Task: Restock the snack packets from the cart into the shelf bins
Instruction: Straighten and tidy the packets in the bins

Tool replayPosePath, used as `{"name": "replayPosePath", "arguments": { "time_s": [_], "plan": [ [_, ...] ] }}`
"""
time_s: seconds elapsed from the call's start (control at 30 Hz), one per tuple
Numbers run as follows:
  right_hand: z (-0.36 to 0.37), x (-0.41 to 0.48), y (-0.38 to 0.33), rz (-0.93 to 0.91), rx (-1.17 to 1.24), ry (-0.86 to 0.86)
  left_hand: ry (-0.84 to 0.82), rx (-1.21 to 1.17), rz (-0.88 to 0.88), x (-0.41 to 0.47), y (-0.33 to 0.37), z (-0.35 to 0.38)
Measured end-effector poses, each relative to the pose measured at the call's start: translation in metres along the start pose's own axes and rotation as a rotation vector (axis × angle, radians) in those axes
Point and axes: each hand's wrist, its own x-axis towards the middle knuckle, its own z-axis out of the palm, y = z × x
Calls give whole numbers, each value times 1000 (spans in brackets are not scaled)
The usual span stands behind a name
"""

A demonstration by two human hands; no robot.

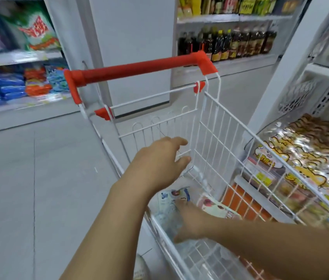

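Left hand hovers over the cart basket, fingers loosely spread, gripping nothing. Right hand reaches inside, straight fingers touching a blue-white snack packet on the basket floor. Cart's right rim stands just beside the shelf bin; open tiled floor lies left.

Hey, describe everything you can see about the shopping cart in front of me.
The shopping cart is a white wire basket with a red plastic handle bar and red corner clips, standing upright on the grey tiled floor close beside the shelf bins. A folding wire flap sits at the handle end. Snack packets lie in its bottom. The left hand hovers open over its rim; the right hand reaches inside onto a blue-and-white packet.
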Motion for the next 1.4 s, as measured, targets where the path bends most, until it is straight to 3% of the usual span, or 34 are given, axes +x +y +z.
{"name": "replayPosePath", "arguments": {
  "time_s": [0.1,0.3,0.5,0.6,0.73,0.8,0.9,0.93,1.07,1.23,1.4],
  "plan": [
    [6,9,6,73,136,41,5,25,-8,-1,0,-2],
    [-67,-7,4,11,142,-155,-26,18,-38,-5,0,-5],
    [-140,-41,12,-229,986,-91,-10,-101,-107,-2,1,-8],
    [-143,-43,9,-255,1231,-92,62,-200,-175,0,0,-12],
    [-132,-20,19,-225,1518,-3,-29,-115,-221,-1,3,-9],
    [-119,-2,27,-109,1387,125,-29,-42,-230,0,5,-8],
    [-85,15,36,-22,320,198,47,-12,-248,1,5,-7],
    [-72,22,38,-54,139,163,72,-18,-249,1,6,-7],
    [-44,42,38,-120,-223,109,121,-42,-235,-1,6,-9],
    [-40,44,36,-46,-356,129,103,-68,-220,-2,5,-10],
    [-58,27,31,-49,-82,126,128,-165,-209,1,0,-10]
  ]
}}
